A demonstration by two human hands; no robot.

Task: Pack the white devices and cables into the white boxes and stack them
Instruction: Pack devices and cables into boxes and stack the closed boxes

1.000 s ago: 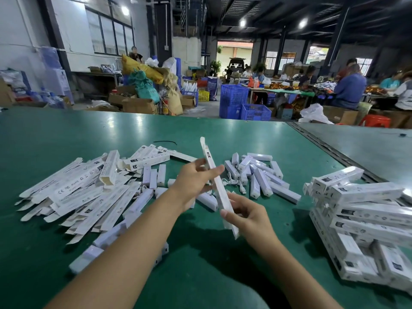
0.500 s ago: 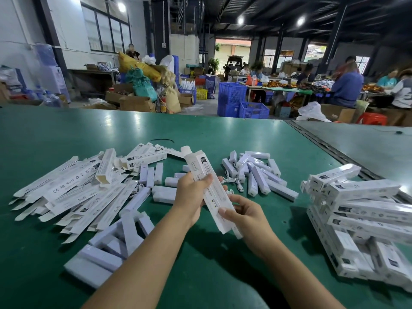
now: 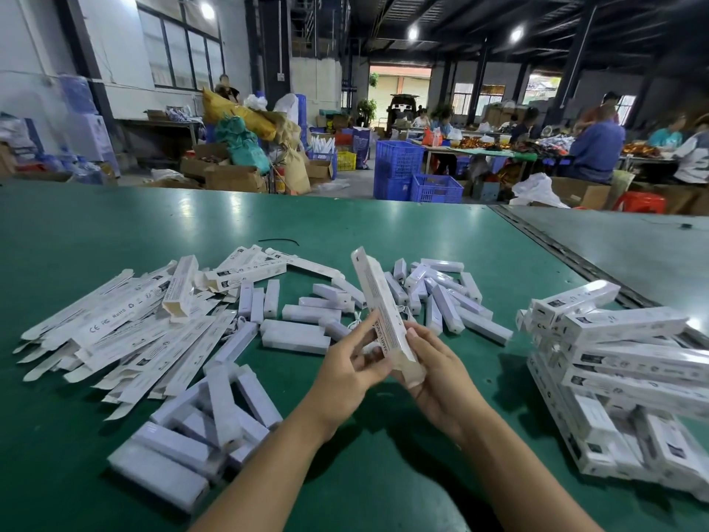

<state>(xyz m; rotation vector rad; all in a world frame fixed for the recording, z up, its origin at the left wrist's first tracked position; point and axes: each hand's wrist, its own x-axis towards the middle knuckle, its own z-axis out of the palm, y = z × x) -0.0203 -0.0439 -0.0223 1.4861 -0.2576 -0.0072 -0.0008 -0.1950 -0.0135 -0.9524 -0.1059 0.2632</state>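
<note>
Since half a sec ago the white box has rolled in my grip. Its broad face was toward me then; now the narrow printed side shows, and both hands sit lower, at its near end. Box is held off the table, centre of scene, tilted, with the far end pointing up and away. Left hand grips the near end from the left, fingers curled round it, thumb on the printed side. Right hand cradles the same end from the right and below, thumb pressed on the box edge. Can't tell if the end flap is closed.

Just beyond my hands lie loose white devices, with a thin white cable among them. More devices sit in a cluster farther right, and another heap near-left by my left forearm. Flat boxes, unfolded, are fanned out in a pile on the left. Packed boxes are stacked criss-cross on the right, well apart from my hands. All of it is on the green table. Far bkgd: blue crates on the floor and people seated at tables far right.
</note>
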